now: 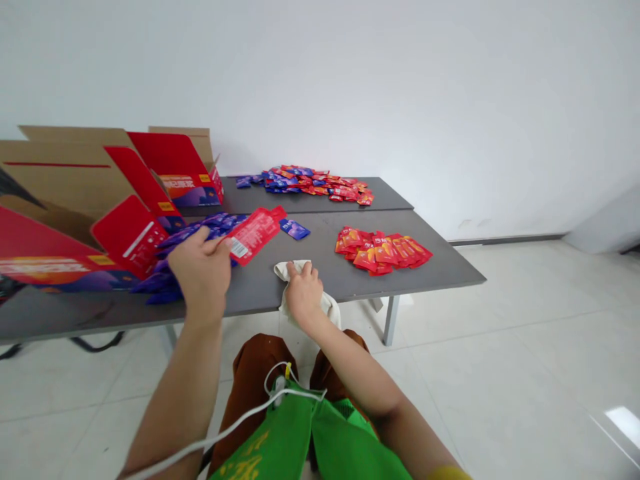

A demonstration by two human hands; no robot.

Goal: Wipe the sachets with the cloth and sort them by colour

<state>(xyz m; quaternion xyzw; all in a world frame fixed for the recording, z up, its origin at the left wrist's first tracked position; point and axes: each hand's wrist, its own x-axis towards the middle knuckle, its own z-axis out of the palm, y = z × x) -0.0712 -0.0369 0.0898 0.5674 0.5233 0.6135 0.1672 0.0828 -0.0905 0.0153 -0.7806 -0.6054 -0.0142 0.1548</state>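
My left hand (203, 267) pinches the end of a red sachet (255, 233), a spouted-looking pouch with white print and a barcode facing up. It is held above the table, beside a heap of blue-purple sachets (167, 277). At the table's front edge my right hand (304, 293) has its fingers curled onto a white cloth (330, 308), part of which hangs over the edge. A single blue-purple sachet (295, 229) lies flat just beyond the two hands. To the right is a pile of red-orange sachets (383, 252), roughly overlapped in rows.
Open red printed cartons (60, 267) stand on the left, flaps up, with another carton (193, 190) behind. A mixed pile of red and blue sachets (310, 181) lies on the rear table by the wall. A white cable (240, 420) runs across my lap.
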